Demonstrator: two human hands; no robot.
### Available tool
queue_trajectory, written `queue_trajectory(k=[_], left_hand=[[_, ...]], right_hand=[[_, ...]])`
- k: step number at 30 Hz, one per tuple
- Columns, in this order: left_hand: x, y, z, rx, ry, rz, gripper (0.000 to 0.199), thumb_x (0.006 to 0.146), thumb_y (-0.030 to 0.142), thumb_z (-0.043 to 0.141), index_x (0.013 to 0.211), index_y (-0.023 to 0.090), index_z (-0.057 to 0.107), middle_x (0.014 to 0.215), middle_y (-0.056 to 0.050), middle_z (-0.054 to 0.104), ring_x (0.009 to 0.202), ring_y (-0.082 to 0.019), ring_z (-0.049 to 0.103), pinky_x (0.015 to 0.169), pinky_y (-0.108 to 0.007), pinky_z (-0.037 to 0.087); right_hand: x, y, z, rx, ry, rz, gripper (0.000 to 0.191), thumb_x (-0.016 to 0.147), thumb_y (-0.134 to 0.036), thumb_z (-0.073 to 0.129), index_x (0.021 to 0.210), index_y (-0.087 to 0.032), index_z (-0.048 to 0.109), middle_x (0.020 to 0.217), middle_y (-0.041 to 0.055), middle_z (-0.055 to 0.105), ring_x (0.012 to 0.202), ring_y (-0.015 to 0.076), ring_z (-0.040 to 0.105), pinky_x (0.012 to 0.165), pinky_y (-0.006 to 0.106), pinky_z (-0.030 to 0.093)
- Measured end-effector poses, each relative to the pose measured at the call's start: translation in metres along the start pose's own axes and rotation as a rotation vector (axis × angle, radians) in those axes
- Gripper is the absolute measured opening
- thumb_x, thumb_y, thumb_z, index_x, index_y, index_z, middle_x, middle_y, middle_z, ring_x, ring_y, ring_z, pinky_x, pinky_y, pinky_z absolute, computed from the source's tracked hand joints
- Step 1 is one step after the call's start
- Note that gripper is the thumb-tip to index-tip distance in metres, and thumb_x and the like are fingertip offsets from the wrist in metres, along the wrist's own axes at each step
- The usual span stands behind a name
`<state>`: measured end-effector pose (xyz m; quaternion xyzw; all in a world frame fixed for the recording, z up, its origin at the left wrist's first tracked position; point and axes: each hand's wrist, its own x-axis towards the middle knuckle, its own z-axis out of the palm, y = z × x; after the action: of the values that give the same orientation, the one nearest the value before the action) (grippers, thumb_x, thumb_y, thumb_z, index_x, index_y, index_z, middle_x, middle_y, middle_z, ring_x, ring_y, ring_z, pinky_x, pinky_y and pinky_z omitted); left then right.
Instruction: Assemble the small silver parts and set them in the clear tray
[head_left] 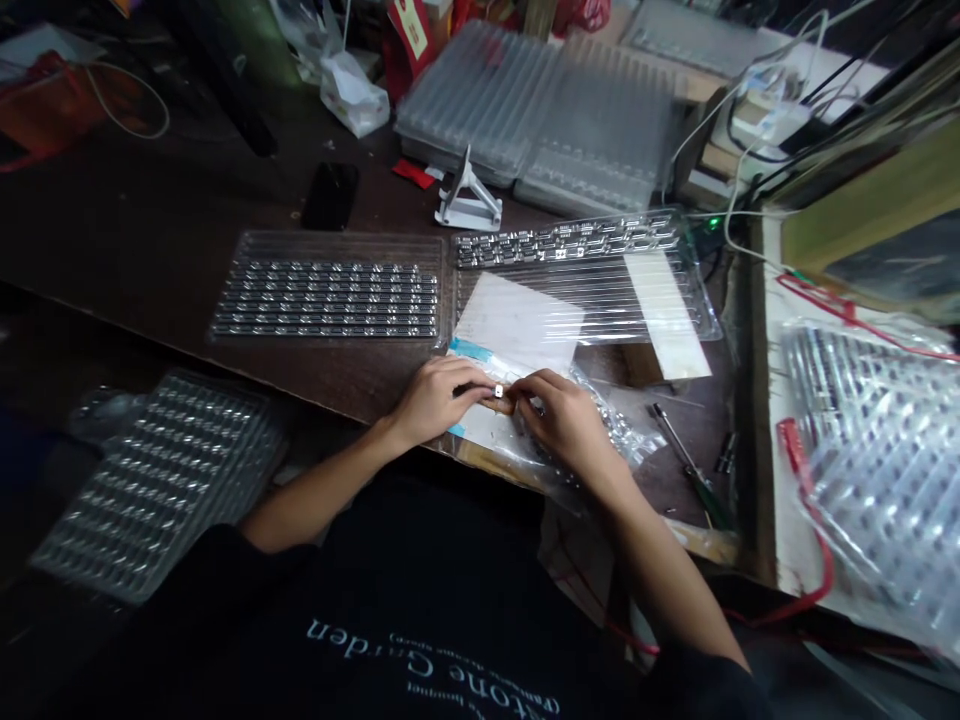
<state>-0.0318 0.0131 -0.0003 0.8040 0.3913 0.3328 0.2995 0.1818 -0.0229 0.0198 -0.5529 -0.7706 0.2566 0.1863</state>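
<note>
Dark wooden surface (150,220) carries the work. Directly ahead of the hands lie two clear plastic blister trays (330,290) (570,240), both holding rows of small metal components. A third blister tray (157,480) lies beyond the left hand, below the surface edge. A white paper sheet (517,320) sits just ahead of both hands, with blue tape (469,350) ahead of the left hand. A clear plastic bag (611,430) lies beneath and beyond the right hand. A green-handled screwdriver (686,460) lies right of the right hand, apart from it. Left hand (439,400) and right hand (559,420) are both closed, gripping a small white square part (499,392) between them; the fingers partly hide it.
</note>
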Motion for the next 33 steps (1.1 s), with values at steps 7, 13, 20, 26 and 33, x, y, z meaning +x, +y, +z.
queue_trajectory(k=[7,13,20,26,33], left_hand=[[-0.012,0.002,-0.006,0.224,-0.062,-0.129,0.011,0.091,0.025,0.065,0.100,0.026,0.072,0.102,-0.002,0.076,0.098,-0.023,0.065,0.088,-0.039,0.046],[-0.015,0.000,-0.006,0.236,-0.062,-0.146,0.012,0.092,0.025,0.065,0.103,0.026,0.070,0.104,-0.001,0.075,0.098,-0.023,0.065,0.087,-0.038,0.045],[-0.002,0.015,0.011,0.114,0.080,-0.057,0.006,0.091,0.024,0.067,0.095,0.022,0.069,0.098,-0.003,0.075,0.094,-0.021,0.066,0.086,-0.036,0.046],[0.004,0.021,0.029,0.052,0.033,0.029,0.005,0.087,0.023,0.072,0.091,0.020,0.070,0.090,-0.001,0.075,0.088,-0.019,0.065,0.084,-0.034,0.045],[0.000,0.018,0.029,0.058,0.022,-0.002,0.003,0.088,0.022,0.070,0.090,0.020,0.070,0.091,-0.002,0.074,0.090,-0.020,0.064,0.086,-0.035,0.046]], right_hand=[[0.003,-0.005,0.010,-0.019,-0.049,-0.165,0.022,0.097,-0.017,0.048,0.105,-0.016,0.068,0.100,0.0108,0.068,0.088,0.0203,0.064,0.080,0.030,0.049],[0.004,-0.011,0.009,-0.166,-0.076,-0.213,0.032,0.103,-0.026,0.042,0.112,-0.015,0.070,0.099,0.0124,0.068,0.088,0.0224,0.062,0.078,0.032,0.047],[-0.012,0.004,-0.028,-0.121,-0.068,-0.017,0.019,0.095,-0.028,0.057,0.102,-0.020,0.073,0.096,0.0060,0.072,0.076,0.0177,0.065,0.069,0.028,0.045],[-0.020,0.007,-0.036,-0.127,-0.267,0.097,0.012,0.088,-0.025,0.063,0.096,-0.021,0.072,0.093,0.0031,0.074,0.076,0.0165,0.065,0.066,0.027,0.040],[-0.020,0.005,-0.026,-0.239,-0.281,0.076,0.012,0.086,-0.022,0.055,0.089,-0.020,0.067,0.087,0.0042,0.071,0.072,0.0175,0.062,0.062,0.029,0.033]])
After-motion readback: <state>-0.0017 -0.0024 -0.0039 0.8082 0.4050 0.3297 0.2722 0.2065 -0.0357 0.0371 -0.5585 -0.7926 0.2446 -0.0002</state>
